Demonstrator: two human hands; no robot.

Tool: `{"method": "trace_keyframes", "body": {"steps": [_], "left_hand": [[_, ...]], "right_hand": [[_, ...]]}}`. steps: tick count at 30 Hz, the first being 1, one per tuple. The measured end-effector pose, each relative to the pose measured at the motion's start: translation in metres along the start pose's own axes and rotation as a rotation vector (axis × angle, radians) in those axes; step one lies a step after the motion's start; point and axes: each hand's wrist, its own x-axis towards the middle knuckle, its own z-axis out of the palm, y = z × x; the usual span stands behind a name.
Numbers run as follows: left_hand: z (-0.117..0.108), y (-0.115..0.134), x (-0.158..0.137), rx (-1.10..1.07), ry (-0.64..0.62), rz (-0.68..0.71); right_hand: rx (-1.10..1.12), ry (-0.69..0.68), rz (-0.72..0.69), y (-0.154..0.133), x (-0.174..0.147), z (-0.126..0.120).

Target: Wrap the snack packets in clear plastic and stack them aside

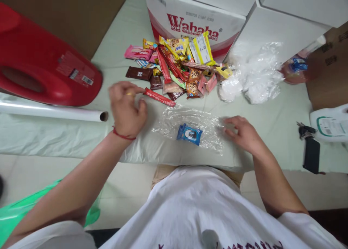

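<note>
My left hand (127, 106) is over the table left of a narrow red snack stick (160, 97). Its index fingertip reaches the stick's left end, while the thumb stands apart. A clear plastic bag (209, 115) lies flat in front of me, with a small blue snack packet (190, 134) on or inside it; I cannot tell which. At the bag's right edge is my right hand (241, 133), thumb and fingers apart, holding nothing visible. Beyond the bag sits a heap of wrapped snacks (174, 66) in red, yellow, pink and brown wrappers.
Behind the heap stands a white Wahaha carton (195, 20). Crumpled clear bags (261, 78) lie to its right. At left are a large red jug (51, 60) and a white film roll (54, 110). Keys (306, 130), a black phone-like object (311, 154) and a white bottle (331, 124) sit right.
</note>
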Motion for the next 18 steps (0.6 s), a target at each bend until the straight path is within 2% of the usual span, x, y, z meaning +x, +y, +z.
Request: {"method": "trace_keyframes", "body": {"steps": [1, 3, 4, 5, 8, 9, 11, 14, 18], "left_hand": [[-0.010, 0.008, -0.004, 0.039, 0.123, 0.040], [-0.023, 0.027, -0.017, 0.044, 0.290, 0.146], [-0.024, 0.037, -0.026, 0.001, 0.262, 0.218], [-0.022, 0.046, -0.034, -0.080, 0.218, 0.324], [0.003, 0.071, -0.059, -0.187, -0.214, 0.470], [0.014, 0.077, -0.065, -0.167, -0.320, 0.464], [0.033, 0.081, -0.073, -0.112, -0.454, 0.417], [0.048, 0.078, -0.077, -0.054, -0.530, 0.376], [0.049, 0.073, -0.077, -0.041, -0.533, 0.394]], "right_hand": [[-0.022, 0.040, -0.020, -0.004, 0.007, -0.004], [-0.038, 0.056, -0.064, -0.013, 0.028, -0.004], [-0.041, 0.036, -0.087, -0.019, 0.040, 0.001], [-0.053, 0.003, -0.105, -0.026, 0.053, 0.007], [-0.169, -0.123, -0.103, -0.047, 0.089, 0.035], [-0.221, -0.168, -0.098, -0.053, 0.098, 0.044], [-0.293, -0.264, -0.097, -0.063, 0.112, 0.056], [-0.277, -0.379, -0.124, -0.067, 0.123, 0.058], [-0.078, -0.399, -0.182, -0.066, 0.125, 0.044]]}}
